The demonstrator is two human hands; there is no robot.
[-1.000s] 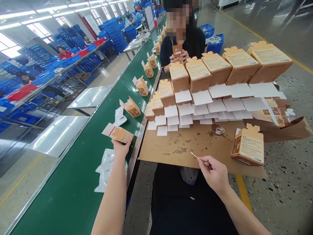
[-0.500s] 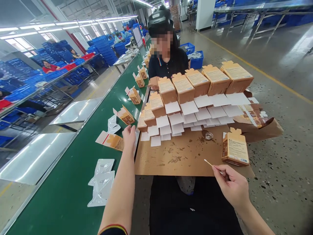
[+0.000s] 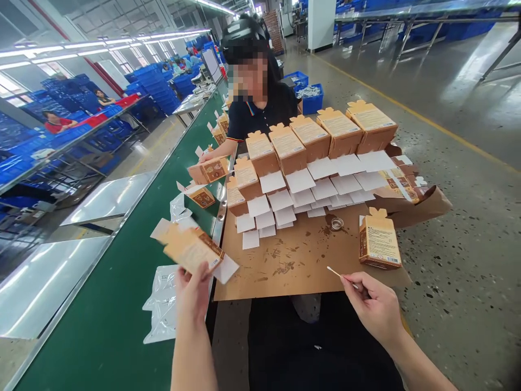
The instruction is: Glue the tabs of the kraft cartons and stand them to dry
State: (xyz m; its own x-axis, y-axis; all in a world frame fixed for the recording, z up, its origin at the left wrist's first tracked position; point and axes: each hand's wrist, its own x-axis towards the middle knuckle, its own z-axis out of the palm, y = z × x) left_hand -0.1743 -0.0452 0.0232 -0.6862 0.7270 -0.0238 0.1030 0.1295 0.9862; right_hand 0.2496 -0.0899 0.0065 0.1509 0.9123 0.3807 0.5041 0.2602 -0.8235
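Note:
My left hand (image 3: 193, 288) grips a brown and cream printed carton (image 3: 193, 252) by its lower edge, above the green belt. The carton is tilted, with white flaps sticking out at both ends, and partly blurred. Between the thumb and fingers of my right hand (image 3: 372, 304) is a cotton swab (image 3: 338, 272), its white tip pointing left over the brown board (image 3: 252, 279). A single upright carton (image 3: 380, 241) stands just beyond that hand. Near the board's middle sits a small clear dish (image 3: 337, 224) among wet spots.
Rows of stacked cartons (image 3: 303, 144) with white flaps hanging out fill the board's far side. White pouches (image 3: 160, 304) lie on the green belt (image 3: 118, 331) at my left. Across from me, a co-worker (image 3: 262, 111) has a hand at another carton (image 3: 209, 170) over the belt.
My left hand has come back from the belt's edge and now holds a carton. The co-worker's arm has stretched out to a carton. My right hand keeps the swab; the view has shifted slightly.

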